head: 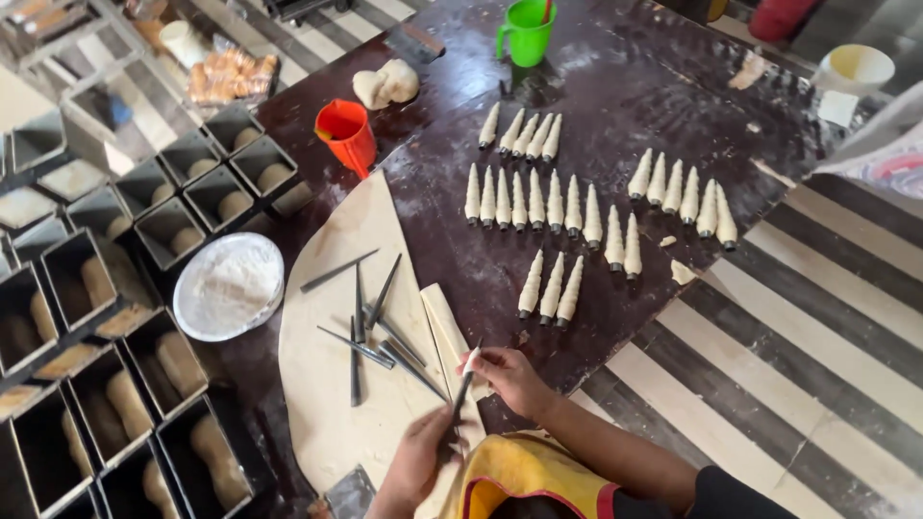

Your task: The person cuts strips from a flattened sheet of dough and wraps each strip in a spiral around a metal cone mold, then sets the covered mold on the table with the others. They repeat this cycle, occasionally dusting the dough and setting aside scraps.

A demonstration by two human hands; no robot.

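The left hand [415, 459] is gripping the wide end of a dark metal cone [461, 396], fingers closed around it, while the right hand [508, 377] is pinching a thin dough strip [470, 360] against the cone's tip. Both are hovering over the rolled dough sheet [332, 384] on the dark counter [615, 86], near loose cones [370, 327] and rows of wrapped cones [538, 202].
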